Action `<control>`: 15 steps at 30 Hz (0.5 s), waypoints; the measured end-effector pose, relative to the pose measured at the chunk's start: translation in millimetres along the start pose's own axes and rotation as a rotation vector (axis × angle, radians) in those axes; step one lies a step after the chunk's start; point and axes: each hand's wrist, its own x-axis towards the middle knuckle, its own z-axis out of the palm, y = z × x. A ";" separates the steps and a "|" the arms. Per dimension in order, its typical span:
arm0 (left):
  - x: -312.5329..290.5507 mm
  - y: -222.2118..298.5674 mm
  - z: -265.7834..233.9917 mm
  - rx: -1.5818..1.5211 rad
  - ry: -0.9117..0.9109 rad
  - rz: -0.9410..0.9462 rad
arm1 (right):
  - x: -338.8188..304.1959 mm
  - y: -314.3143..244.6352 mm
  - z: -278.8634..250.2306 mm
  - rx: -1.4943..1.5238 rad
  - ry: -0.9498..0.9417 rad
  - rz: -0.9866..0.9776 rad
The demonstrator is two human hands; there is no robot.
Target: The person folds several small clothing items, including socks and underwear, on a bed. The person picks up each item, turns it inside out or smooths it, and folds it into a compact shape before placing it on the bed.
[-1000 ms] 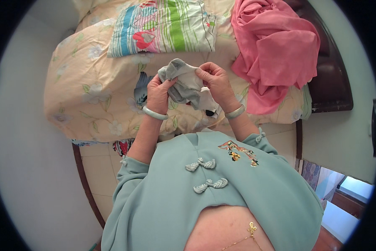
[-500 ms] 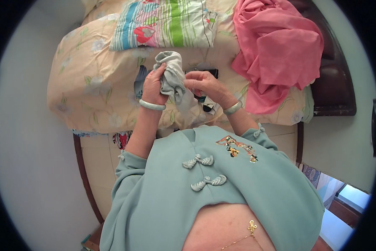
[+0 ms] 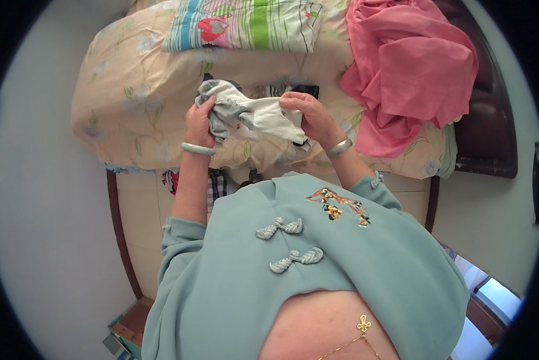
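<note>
Between my two hands, above the bed, a white and grey sock point(image 3: 269, 117) is stretched out sideways. My left hand point(image 3: 198, 125) is closed on its bunched grey part, thumb on top. At the other end, my right hand point(image 3: 313, 115) pinches the white fabric between thumb and fingers. Behind the sock, small dark and patterned cloth pieces point(image 3: 306, 90) lie on the bed, partly covered, so I cannot make out what they are.
A flowered peach sheet point(image 3: 137, 120) covers the bed. A folded striped cloth point(image 3: 263, 27) lies at the far side, a heaped pink cloth point(image 3: 410, 78) at the right, beside a dark headboard point(image 3: 488, 132). Below the bed's near edge, a checked cloth point(image 3: 218, 185) shows.
The bunched sock has been drawn out lengthwise, its white part now showing. My left hand has moved left and my right hand slightly right, so they are farther apart.
</note>
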 end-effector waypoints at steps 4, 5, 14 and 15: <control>-15.9 -21.1 -38.7 0.149 0.091 0.040 | 2.1 10.8 3.7 -0.023 0.019 0.058; -17.9 -25.4 -41.7 0.129 0.106 0.042 | 3.5 12.6 4.1 -0.016 0.025 0.068; -15.1 -44.3 -69.3 0.039 0.208 0.050 | 10.7 18.8 13.0 0.037 0.040 0.133; -13.7 -44.3 -74.5 0.086 0.201 0.027 | 11.0 17.9 17.0 0.028 0.060 0.131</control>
